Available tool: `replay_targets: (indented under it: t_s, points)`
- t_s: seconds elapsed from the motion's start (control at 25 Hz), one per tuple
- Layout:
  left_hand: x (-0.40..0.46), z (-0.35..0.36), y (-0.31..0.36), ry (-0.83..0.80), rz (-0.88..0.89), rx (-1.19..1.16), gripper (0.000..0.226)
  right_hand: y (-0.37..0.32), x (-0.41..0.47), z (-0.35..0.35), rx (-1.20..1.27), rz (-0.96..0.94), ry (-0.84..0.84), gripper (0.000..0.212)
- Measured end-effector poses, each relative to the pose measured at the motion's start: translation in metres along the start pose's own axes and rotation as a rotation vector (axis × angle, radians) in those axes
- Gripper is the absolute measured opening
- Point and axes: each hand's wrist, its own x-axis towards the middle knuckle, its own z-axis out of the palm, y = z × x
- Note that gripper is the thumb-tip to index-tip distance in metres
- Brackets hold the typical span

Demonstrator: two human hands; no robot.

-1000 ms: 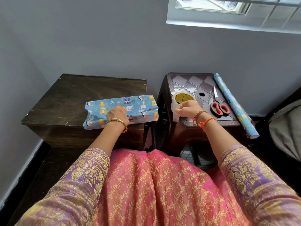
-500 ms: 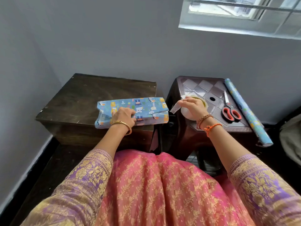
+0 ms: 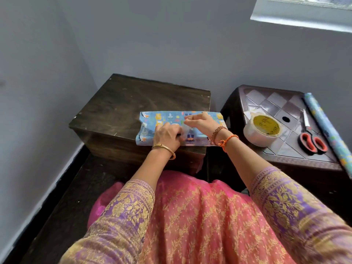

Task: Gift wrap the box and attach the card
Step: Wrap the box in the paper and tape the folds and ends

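While the fingers (image 3: 187, 121) of the right hand (image 3: 200, 123) pinch a clear strip of tape (image 3: 185, 128) over the wrapped box (image 3: 165, 119), the left hand (image 3: 167, 135) curls its fingers down against the paper at the other end of that strip, pressing the box in place; whether it also grips the tape I cannot tell. The box, covered in blue patterned paper, lies under both hands at the near right corner of the dark wooden surface (image 3: 122, 105), its long side along the near edge and its right end reaching the right edge.

That surface stands in a corner of the room where two grey walls (image 3: 171, 44) meet, with a window ledge (image 3: 302, 20) high on the right. Just beside it on the right stands a brown plastic stool (image 3: 266, 100) with a chequered top. Near the stool's left edge sits one roll of clear tape (image 3: 262, 129) with a yellow core; toward its right edge lies one pair of scissors (image 3: 310, 139) with red and black handles, and along that edge one roll of blue wrapping paper (image 3: 325, 126), overhanging the near edge.

One box, two hands, one strip.
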Motion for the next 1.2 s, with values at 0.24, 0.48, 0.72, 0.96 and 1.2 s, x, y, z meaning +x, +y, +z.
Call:
replay_targets:
  t_s: [0.24,0.48,0.72,0.96,1.2]
  points:
    - [-0.004,0.01,-0.015,0.09,-0.015,-0.329,0.024,0.013,0.005,-0.004,-0.091,0.017,-0.015,0.039]
    - [-0.005,0.015,-0.005,0.207,-0.086,-0.393,0.049,0.015,0.014,0.001,-0.341,-0.044,0.03,0.035]
    - [-0.005,0.017,-0.002,0.22,-0.124,-0.387,0.051,0.006,0.021,0.004,-0.472,0.038,-0.011,0.028]
    - [-0.005,0.019,0.0,0.231,-0.146,-0.374,0.027,0.007,0.02,0.005,-0.476,0.033,0.011,0.028]
    - [-0.007,0.021,-0.002,0.249,-0.096,-0.343,0.027,0.009,0.025,0.013,-0.524,0.07,0.097,0.021]
